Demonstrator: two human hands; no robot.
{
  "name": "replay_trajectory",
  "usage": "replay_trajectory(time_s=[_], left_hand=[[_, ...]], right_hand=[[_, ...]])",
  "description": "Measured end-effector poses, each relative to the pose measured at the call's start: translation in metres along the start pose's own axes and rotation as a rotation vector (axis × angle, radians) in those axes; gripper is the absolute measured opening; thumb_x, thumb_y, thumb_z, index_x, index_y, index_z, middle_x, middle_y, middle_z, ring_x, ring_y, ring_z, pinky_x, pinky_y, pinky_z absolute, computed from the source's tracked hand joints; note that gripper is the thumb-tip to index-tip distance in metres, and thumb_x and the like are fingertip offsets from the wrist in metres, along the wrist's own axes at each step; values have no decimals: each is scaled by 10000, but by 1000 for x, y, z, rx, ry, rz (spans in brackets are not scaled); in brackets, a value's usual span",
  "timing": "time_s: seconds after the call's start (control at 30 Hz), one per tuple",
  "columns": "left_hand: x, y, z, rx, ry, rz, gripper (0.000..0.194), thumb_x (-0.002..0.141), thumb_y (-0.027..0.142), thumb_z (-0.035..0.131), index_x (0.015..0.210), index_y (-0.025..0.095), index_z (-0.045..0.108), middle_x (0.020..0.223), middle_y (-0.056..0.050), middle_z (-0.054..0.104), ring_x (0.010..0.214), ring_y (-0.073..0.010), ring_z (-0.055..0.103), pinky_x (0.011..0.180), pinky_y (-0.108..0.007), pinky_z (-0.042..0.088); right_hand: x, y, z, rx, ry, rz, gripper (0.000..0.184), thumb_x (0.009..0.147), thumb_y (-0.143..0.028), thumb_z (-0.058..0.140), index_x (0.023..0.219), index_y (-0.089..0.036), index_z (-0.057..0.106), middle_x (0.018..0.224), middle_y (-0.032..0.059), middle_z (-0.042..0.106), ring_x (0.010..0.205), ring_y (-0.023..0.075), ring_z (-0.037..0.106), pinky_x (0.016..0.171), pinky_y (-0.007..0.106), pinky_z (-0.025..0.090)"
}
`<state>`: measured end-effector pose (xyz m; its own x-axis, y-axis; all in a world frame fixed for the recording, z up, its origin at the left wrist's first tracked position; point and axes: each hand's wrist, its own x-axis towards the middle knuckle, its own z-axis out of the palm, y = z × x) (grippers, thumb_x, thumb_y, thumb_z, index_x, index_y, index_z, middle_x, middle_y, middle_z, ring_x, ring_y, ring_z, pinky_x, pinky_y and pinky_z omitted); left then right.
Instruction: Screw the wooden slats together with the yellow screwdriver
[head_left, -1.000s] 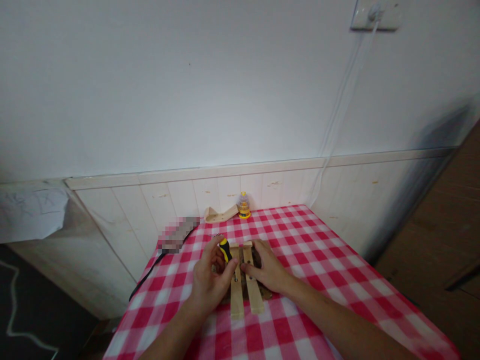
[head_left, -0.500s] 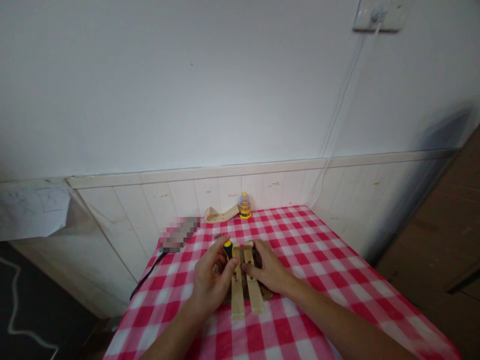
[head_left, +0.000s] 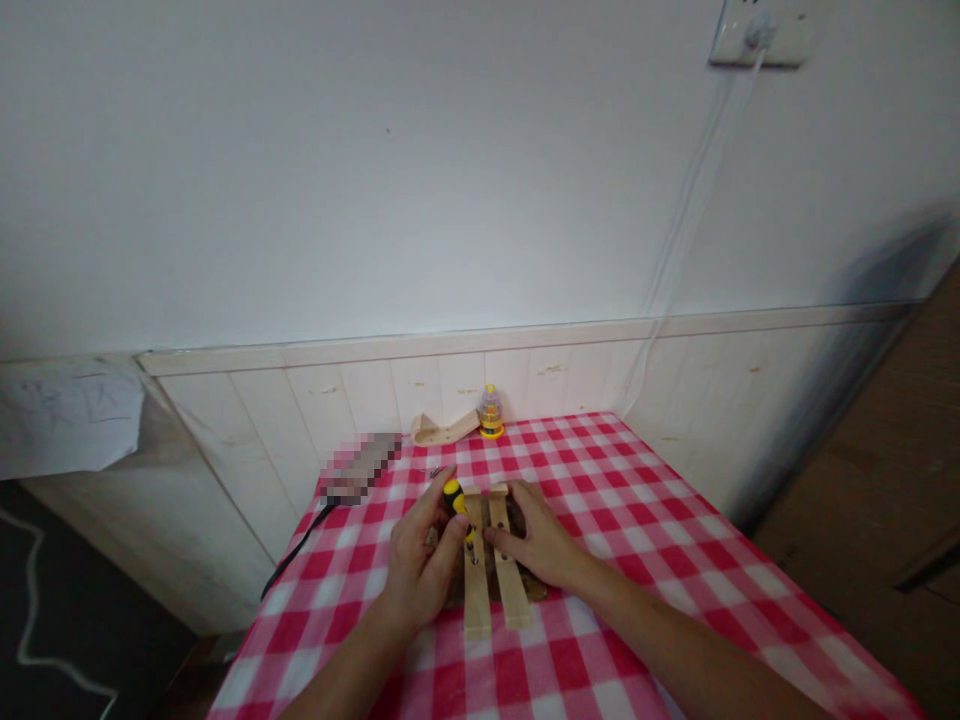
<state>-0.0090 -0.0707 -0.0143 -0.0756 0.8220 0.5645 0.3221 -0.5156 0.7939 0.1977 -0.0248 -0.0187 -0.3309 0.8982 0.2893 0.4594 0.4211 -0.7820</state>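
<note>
- Left hand (head_left: 420, 550), grip closed round the yellow-and-black screwdriver (head_left: 454, 495), its tip down at the left wooden strip (head_left: 477, 600)!
- Right hand (head_left: 544, 540), grip part-spread, thumb on the right wooden strip (head_left: 512, 595); can't tell whether it's clamping.
- Both strips lie side by side over a brown piece (head_left: 538, 592) on the table (head_left: 600, 640).
- Progress? Left strip looks mid-screwing; dark spots mark the right, too small to call finished.
- Apart at the back: an angled wooden piece (head_left: 442, 434), apparently unfitted.

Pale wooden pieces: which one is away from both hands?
The angled pale wooden piece far back, beside the clear and yellow container. The two long pale wooden strips lie between the left hand and right hand.
</note>
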Motion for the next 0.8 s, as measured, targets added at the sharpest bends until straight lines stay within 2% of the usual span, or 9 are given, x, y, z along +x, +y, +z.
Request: replay_trajectory(time_s=[0.2, 0.4, 0.47, 0.6, 0.8], left_hand=[[-2, -7, 2, -43, 12, -71, 498, 1005, 359, 647, 1473, 190, 618, 917, -39, 761, 811, -189, 715, 736, -292, 581], [4, -12, 12, -157, 241, -90, 461, 995, 375, 675, 1424, 224, 601, 1082, -63, 770, 884, -180, 753, 774, -279, 614], [8, -13, 13, -154, 285, -85, 467, 991, 385, 684, 1422, 228, 595, 1078, -62, 769, 883, -180, 756, 765, -276, 617], [11, -15, 11, -72, 251, -74, 459, 974, 375, 707, 1401, 232, 618, 998, -40, 760, 824, -173, 742, 727, -266, 600], [9, -13, 10, 13, 216, -53, 447, 974, 339, 701, 1399, 236, 607, 888, 5, 717, 726, -145, 691, 659, -241, 552]], right_hand=[[0, 0, -1, 21, -11, 1, 295, 835, -289, 797, 1056, -220, 613, 1138, 101, 660, 1117, 332, 596, 977, 476, 484], [1, 2, -2, 13, -20, -3, 320, 844, -295, 789, 1110, -209, 634, 1169, 113, 678, 1141, 341, 598, 1015, 504, 481], [1, 3, -2, 12, -22, -11, 338, 842, -291, 788, 1132, -205, 638, 1182, 115, 683, 1153, 346, 599, 1024, 512, 480], [1, 5, 0, 29, -12, -14, 378, 832, -265, 787, 1172, -211, 632, 1215, 113, 678, 1187, 345, 593, 1042, 513, 480], [0, 2, -1, 23, -4, -4, 350, 822, -270, 799, 1126, -212, 635, 1199, 114, 674, 1182, 348, 598, 1039, 507, 487]])
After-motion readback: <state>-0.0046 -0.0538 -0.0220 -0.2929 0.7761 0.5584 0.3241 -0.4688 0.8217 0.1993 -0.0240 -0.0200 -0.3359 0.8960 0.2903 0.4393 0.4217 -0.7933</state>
